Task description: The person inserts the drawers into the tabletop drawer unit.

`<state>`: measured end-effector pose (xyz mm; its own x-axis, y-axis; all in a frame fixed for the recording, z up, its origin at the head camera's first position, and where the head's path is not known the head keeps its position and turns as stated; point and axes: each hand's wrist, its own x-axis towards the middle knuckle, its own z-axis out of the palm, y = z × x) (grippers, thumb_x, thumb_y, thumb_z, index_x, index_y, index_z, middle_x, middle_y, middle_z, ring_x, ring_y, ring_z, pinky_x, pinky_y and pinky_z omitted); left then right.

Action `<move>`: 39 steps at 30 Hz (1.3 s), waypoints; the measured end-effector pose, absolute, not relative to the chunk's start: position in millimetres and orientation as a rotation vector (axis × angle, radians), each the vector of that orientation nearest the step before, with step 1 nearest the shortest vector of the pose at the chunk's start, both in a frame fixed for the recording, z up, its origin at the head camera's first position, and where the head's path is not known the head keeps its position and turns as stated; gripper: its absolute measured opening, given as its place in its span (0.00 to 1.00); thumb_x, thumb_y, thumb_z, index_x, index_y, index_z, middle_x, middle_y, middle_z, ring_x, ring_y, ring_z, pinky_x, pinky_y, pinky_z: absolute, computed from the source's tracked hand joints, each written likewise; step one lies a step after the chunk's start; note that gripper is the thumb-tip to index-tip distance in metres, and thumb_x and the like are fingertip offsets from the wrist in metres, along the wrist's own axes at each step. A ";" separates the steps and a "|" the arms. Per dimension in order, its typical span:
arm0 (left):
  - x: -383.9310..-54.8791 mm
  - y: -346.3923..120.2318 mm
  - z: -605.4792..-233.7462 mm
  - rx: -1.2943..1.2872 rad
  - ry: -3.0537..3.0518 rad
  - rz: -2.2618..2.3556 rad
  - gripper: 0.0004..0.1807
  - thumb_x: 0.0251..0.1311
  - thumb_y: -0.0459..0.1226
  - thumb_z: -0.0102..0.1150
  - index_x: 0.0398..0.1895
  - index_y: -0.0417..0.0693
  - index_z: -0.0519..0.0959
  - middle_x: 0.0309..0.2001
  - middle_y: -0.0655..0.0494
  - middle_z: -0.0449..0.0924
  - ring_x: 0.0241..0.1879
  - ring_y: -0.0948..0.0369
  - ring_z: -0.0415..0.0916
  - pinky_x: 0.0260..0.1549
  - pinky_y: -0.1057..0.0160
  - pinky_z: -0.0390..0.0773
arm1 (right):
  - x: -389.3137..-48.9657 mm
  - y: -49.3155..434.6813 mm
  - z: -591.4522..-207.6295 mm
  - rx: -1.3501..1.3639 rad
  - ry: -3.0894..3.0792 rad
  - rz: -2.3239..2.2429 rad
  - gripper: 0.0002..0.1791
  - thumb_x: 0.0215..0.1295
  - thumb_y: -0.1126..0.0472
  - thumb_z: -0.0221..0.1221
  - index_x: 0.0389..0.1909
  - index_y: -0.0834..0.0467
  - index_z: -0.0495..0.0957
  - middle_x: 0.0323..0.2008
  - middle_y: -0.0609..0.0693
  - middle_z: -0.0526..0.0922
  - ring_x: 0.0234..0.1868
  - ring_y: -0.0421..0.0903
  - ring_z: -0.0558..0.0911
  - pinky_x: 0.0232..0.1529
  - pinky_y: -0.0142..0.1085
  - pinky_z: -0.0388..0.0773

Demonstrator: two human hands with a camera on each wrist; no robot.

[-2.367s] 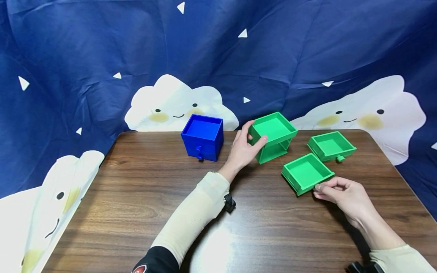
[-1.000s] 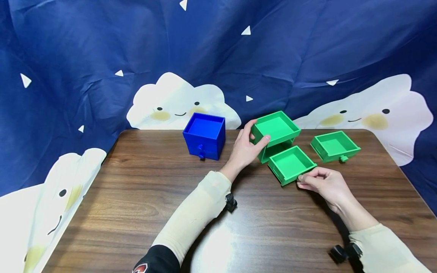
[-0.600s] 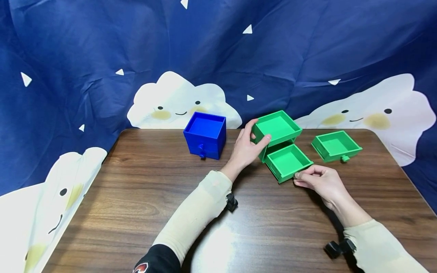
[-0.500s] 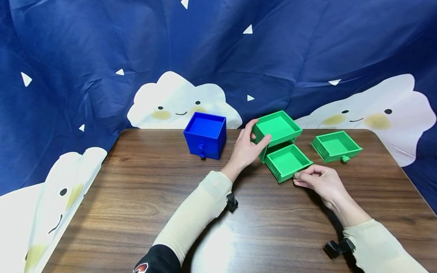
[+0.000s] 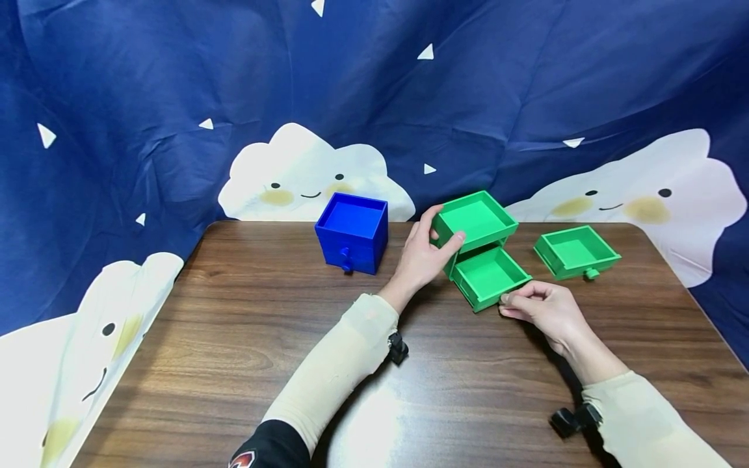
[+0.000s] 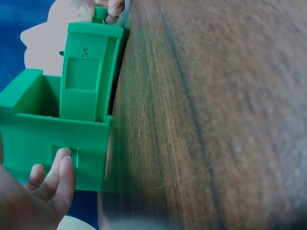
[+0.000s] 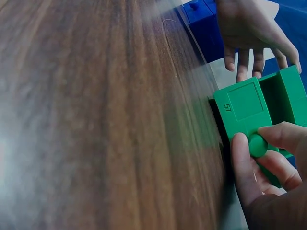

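Note:
My left hand (image 5: 418,260) grips the small green cabinet (image 5: 478,220), thumb at its front corner and fingers along its left side. In the left wrist view, its fingertips lie against the cabinet's side wall (image 6: 29,139). A green drawer (image 5: 489,277) sits partly inside the lower opening, its front sticking out toward me. With thumb and fingers, my right hand (image 5: 547,313) pinches the drawer's round knob (image 7: 258,145), as the right wrist view shows. The drawer holds nothing. Its back end is hidden under the cabinet's upper part.
A second green drawer (image 5: 576,249) with a knob lies on the table to the right of the cabinet. Left of the cabinet stands a blue cabinet (image 5: 353,224) with its drawers in. The wooden table (image 5: 246,312) ends at a blue cloud-print curtain (image 5: 351,78).
My right hand has brought the drawer leftward and away from me, from beside the cabinet into its lower opening, slightly deeper over the last half second. My left hand keeps its grip.

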<state>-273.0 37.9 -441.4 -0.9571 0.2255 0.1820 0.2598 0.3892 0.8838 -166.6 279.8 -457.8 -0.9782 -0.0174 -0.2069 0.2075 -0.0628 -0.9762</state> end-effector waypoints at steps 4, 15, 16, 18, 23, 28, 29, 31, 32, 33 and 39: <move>-273.0 38.0 -442.3 -0.460 -2.588 -1.659 0.39 0.73 0.60 0.62 0.82 0.69 0.62 0.50 0.51 0.73 0.37 0.63 0.77 0.40 0.66 0.78 | -168.3 278.1 -457.7 0.213 2.064 -2.156 0.12 0.71 0.77 0.63 0.28 0.63 0.85 0.35 0.47 0.91 0.37 0.41 0.93 0.45 0.36 0.91; -273.4 37.5 -444.4 -0.453 -2.573 -1.658 0.38 0.72 0.60 0.63 0.82 0.69 0.63 0.50 0.52 0.73 0.37 0.63 0.76 0.40 0.66 0.78 | -175.5 273.6 -457.4 0.254 2.127 -2.064 0.08 0.72 0.75 0.63 0.32 0.64 0.84 0.35 0.46 0.90 0.37 0.40 0.93 0.46 0.35 0.90; -273.3 37.6 -444.5 -0.453 -2.572 -1.658 0.39 0.72 0.60 0.63 0.82 0.69 0.63 0.50 0.52 0.73 0.37 0.63 0.76 0.39 0.66 0.78 | -176.4 273.3 -457.7 0.253 2.131 -2.054 0.07 0.72 0.75 0.63 0.33 0.64 0.84 0.35 0.46 0.90 0.36 0.40 0.93 0.46 0.34 0.90; -273.3 37.6 -444.6 -0.454 -2.568 -1.659 0.39 0.72 0.60 0.63 0.82 0.68 0.63 0.49 0.52 0.73 0.37 0.63 0.76 0.39 0.66 0.78 | -178.1 272.4 -458.1 0.263 2.135 -2.036 0.06 0.72 0.75 0.63 0.34 0.65 0.84 0.35 0.46 0.89 0.36 0.40 0.93 0.46 0.34 0.90; -273.2 37.5 -444.4 -0.463 -2.561 -1.652 0.39 0.72 0.58 0.64 0.82 0.66 0.64 0.49 0.51 0.73 0.37 0.64 0.77 0.40 0.67 0.78 | -182.6 271.3 -458.3 0.267 2.184 -1.967 0.02 0.73 0.74 0.62 0.39 0.69 0.82 0.36 0.45 0.89 0.36 0.39 0.92 0.46 0.34 0.90; -273.6 37.4 -444.3 -0.462 -2.556 -1.648 0.38 0.72 0.58 0.64 0.82 0.66 0.64 0.49 0.50 0.74 0.36 0.64 0.77 0.40 0.68 0.78 | -186.5 269.7 -457.5 0.264 2.195 -1.948 0.04 0.74 0.73 0.61 0.43 0.73 0.81 0.37 0.46 0.89 0.36 0.39 0.93 0.46 0.35 0.90; -273.6 37.4 -444.3 -0.462 -2.555 -1.650 0.38 0.72 0.58 0.64 0.82 0.66 0.64 0.49 0.50 0.74 0.36 0.64 0.77 0.40 0.68 0.78 | -187.0 269.3 -457.3 0.267 2.190 -1.950 0.05 0.74 0.73 0.61 0.43 0.74 0.80 0.37 0.46 0.89 0.36 0.39 0.93 0.46 0.35 0.90; -273.7 37.4 -444.3 -0.462 -2.557 -1.654 0.38 0.72 0.58 0.64 0.82 0.66 0.64 0.49 0.51 0.74 0.36 0.64 0.77 0.40 0.68 0.78 | -187.8 268.4 -456.7 0.275 2.178 -1.950 0.05 0.75 0.73 0.61 0.44 0.74 0.80 0.37 0.46 0.89 0.36 0.39 0.93 0.46 0.35 0.90; -273.7 37.4 -444.2 -0.463 -2.558 -1.655 0.38 0.72 0.58 0.64 0.82 0.66 0.64 0.49 0.51 0.73 0.36 0.64 0.77 0.40 0.68 0.78 | -188.2 268.0 -456.5 0.276 2.174 -1.951 0.05 0.75 0.72 0.61 0.44 0.73 0.80 0.38 0.47 0.89 0.36 0.39 0.93 0.47 0.35 0.90; -273.8 37.5 -444.2 -0.461 -2.560 -1.656 0.38 0.72 0.58 0.64 0.82 0.66 0.64 0.49 0.52 0.73 0.36 0.64 0.77 0.40 0.67 0.78 | -188.6 267.5 -456.2 0.279 2.169 -1.953 0.05 0.75 0.72 0.61 0.44 0.73 0.80 0.38 0.47 0.88 0.36 0.39 0.93 0.47 0.35 0.90; -274.0 37.9 -443.3 -0.464 -2.571 -1.651 0.39 0.72 0.59 0.63 0.82 0.68 0.63 0.49 0.53 0.73 0.36 0.64 0.77 0.40 0.67 0.78 | -192.0 267.3 -454.3 0.278 2.117 -2.007 0.03 0.75 0.72 0.61 0.43 0.69 0.81 0.38 0.48 0.89 0.37 0.40 0.93 0.47 0.36 0.90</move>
<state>-274.0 37.9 -443.3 -0.9537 0.2223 0.2027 0.2769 0.3849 0.8805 -192.0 267.3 -454.3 -0.9599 -0.0080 -0.2801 0.2792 0.0546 -0.9587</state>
